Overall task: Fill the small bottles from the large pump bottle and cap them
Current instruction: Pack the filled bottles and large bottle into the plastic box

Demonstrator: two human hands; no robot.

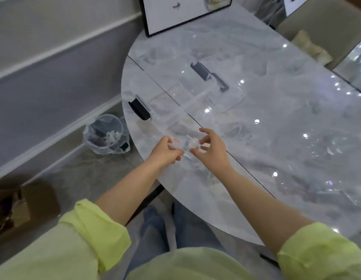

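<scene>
Shiny grey marble table (256, 138) fills most of the view, with a bin (105, 134) on the floor beside it. At the near edge, the left hand (165, 151) pinches a small clear bottle (174, 144) with curled fingers. The right hand (211, 147) holds a little cap (192, 142) between thumb and fingertips, just beside the bottle. So I think this bottle is about to be capped. A big clear pump bottle (197, 96) seems to stand farther back, but it is blurry. How many bottles are done, I cannot tell. No words or labels can be read anywhere.
</scene>
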